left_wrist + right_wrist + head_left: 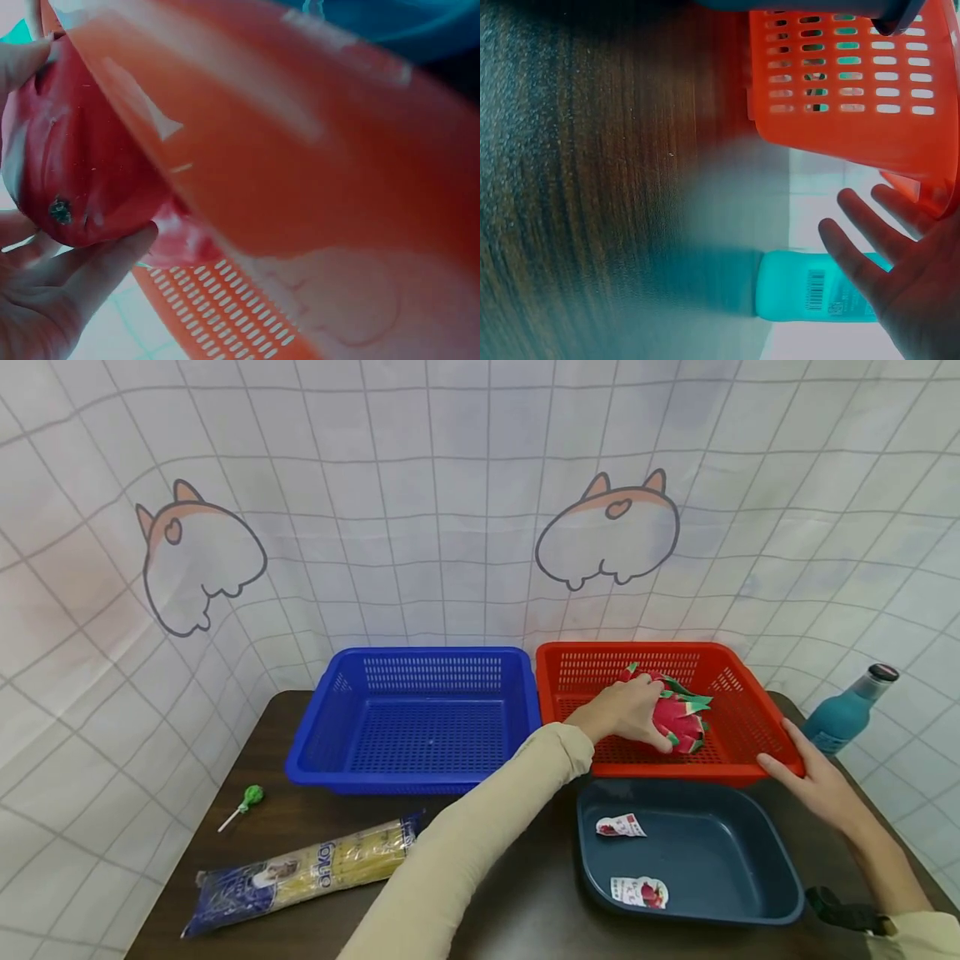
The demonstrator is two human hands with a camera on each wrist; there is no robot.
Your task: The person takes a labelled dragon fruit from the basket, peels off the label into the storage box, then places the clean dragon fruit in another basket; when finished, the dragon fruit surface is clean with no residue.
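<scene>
My left hand (628,708) reaches into the red basket (637,770) and grips a red dragon fruit (90,150) with green-tipped scales. In the left wrist view, the thumb lies on one side of it and the fingers on the other. More dragon fruit (180,236) shows just behind, partly hidden by the basket wall. My right hand (817,785) rests at the basket's right front corner, thumb by the front and fingers along the right side. In the right wrist view, its fingers (866,244) are straight and spread, close to a teal bottle (810,289).
A blue basket (412,778) stands left of the red one. In front of the red basket is a dark blue tray (697,852) with two stickers. A pasta packet (300,877) and a green lollipop (252,795) lie at left. A tiled-pattern cloth (450,527) hangs behind.
</scene>
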